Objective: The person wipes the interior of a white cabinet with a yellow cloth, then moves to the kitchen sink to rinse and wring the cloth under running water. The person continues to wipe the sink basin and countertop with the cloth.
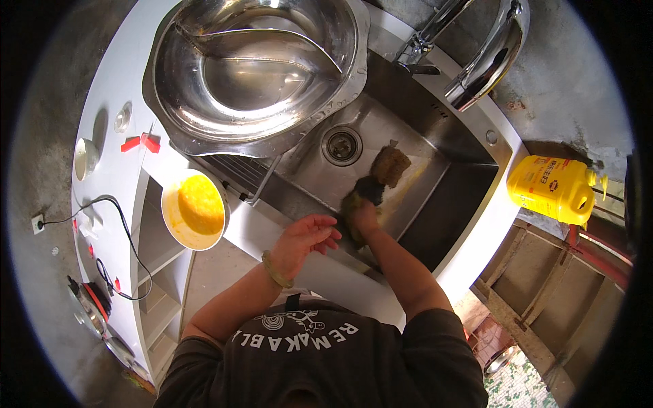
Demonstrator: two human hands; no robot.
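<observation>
My right hand is down in a stainless steel sink, closed on a dark greenish cloth or scouring pad. Its fingertips are hidden. Beside the dark pad lies a ragged brown scrubbing pad on the sink floor, near the drain. Over the sink's front edge hovers my left hand, fingers spread and holding nothing, with a bracelet on the wrist. Yellowish residue streaks the sink bottom right of the pads.
A divided steel hot pot pan rests across the sink's left part, near a wire rack. A bowl of yellow liquid stands at the counter edge. The chrome faucet arches behind; a yellow jug sits right. A black cord crosses the left counter.
</observation>
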